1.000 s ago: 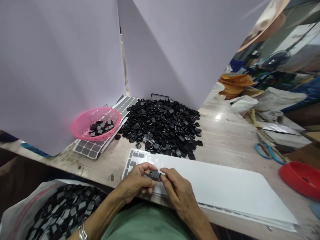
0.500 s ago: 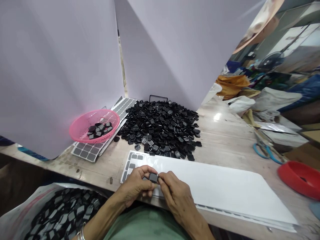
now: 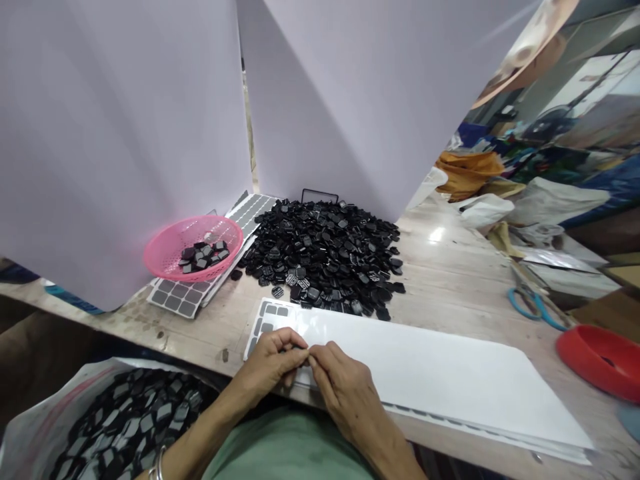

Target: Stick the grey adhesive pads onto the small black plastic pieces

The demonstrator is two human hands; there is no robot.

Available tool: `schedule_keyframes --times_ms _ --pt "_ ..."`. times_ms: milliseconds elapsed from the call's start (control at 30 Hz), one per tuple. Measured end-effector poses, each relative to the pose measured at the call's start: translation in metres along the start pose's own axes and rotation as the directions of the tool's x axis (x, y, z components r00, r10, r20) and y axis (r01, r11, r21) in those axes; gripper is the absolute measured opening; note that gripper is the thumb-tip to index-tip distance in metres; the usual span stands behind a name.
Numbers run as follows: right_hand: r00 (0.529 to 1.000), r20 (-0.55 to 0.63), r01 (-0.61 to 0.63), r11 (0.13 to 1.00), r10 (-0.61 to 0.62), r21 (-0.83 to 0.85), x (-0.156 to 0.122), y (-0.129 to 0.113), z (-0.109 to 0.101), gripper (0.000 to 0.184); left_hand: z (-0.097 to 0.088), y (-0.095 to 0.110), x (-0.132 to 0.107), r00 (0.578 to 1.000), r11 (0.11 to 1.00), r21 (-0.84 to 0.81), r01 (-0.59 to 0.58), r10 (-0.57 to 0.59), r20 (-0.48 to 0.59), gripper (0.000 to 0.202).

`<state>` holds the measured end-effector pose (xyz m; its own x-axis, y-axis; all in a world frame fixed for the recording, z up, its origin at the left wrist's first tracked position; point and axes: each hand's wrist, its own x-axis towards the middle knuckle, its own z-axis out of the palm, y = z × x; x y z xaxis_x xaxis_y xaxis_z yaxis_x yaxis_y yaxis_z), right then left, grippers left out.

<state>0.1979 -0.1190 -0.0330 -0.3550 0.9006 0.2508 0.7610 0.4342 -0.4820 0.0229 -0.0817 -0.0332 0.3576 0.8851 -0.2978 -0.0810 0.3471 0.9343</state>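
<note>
Over the near edge of the sticker sheet my left hand (image 3: 273,363) is closed, thumb against fingers. A small black square piece was plain in its fingers half a second ago; now only a dark bit shows behind them. My right hand (image 3: 345,377) pinches right against the left fingertips, and whatever lies between its thumb and forefinger is hidden. Beneath both hands is a white sheet (image 3: 440,360) with grey rounded-square stickers (image 3: 277,311) at its left end. Beyond it spreads a big heap of small black plastic pieces (image 3: 325,250).
A pink basket (image 3: 155,250) with several pieces stands on more sticker sheets (image 3: 175,297) at the left. Below the table edge, a white sack (image 3: 30,407) holds many grey-topped pieces. Blue-handled scissors (image 3: 535,310) and a red dish (image 3: 595,353) lie right. Pale panels (image 3: 320,93) rise behind.
My hands have come together at the fingertips, and the thumb and fingers of my left hand now cover the black piece. The view has shifted slightly.
</note>
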Motion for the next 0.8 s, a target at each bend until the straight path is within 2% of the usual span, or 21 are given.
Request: schedule_keyframes --times_ms 67,133,200,267,333,467,600,700,767,800 --pt "0.999 -0.004 -0.033 0.998 0.033 -0.052 0.0 0.007 -0.002 0.022 -0.018 0.008 0.0 0.985 0.995 0.048 -0.085 0.091 -0.143 0.028" --pt "0.997 -0.041 -0.075 0.993 0.072 -0.095 0.001 0.014 -0.004 0.022 -0.038 0.02 -0.001 0.939 0.987 0.063 -0.151 0.163 -0.304 0.029" --pt "0.996 -0.053 -0.082 0.99 0.076 -0.119 0.003 0.016 -0.005 0.021 -0.051 0.028 -0.001 0.914 0.984 0.071 -0.166 0.181 -0.363 0.031" --pt "0.998 -0.017 -0.061 0.985 0.059 -0.164 0.008 0.01 -0.002 0.017 -0.054 0.028 0.001 0.939 0.988 0.091 -0.123 0.146 -0.312 0.032" --pt "0.998 0.045 -0.036 0.968 0.049 -0.247 0.014 -0.001 0.002 0.013 -0.049 0.022 0.005 0.972 0.991 0.115 -0.06 0.085 -0.218 0.03" --pt "0.985 0.175 0.062 0.928 0.003 -0.368 0.027 -0.021 0.013 0.009 -0.039 0.003 0.014 0.989 0.974 0.219 -0.06 0.088 -0.12 0.022" --pt "0.977 0.21 0.108 0.924 -0.031 -0.366 0.036 -0.029 0.023 0.011 -0.042 -0.001 0.016 0.987 0.946 0.31 -0.095 0.129 -0.091 0.019" --pt "0.976 0.211 0.121 0.931 -0.049 -0.345 0.034 -0.035 0.023 0.016 -0.039 0.004 0.008 0.986 0.939 0.326 -0.113 0.145 -0.077 0.021" --pt "0.978 0.207 0.106 0.925 -0.03 -0.364 0.029 -0.038 0.019 0.022 -0.035 0.005 0.003 0.992 0.95 0.307 -0.058 0.09 -0.092 0.026" --pt "0.982 0.189 0.083 0.922 -0.011 -0.378 0.027 -0.037 0.016 0.031 -0.034 0.004 0.003 0.983 0.964 0.265 -0.031 0.077 -0.166 0.03"
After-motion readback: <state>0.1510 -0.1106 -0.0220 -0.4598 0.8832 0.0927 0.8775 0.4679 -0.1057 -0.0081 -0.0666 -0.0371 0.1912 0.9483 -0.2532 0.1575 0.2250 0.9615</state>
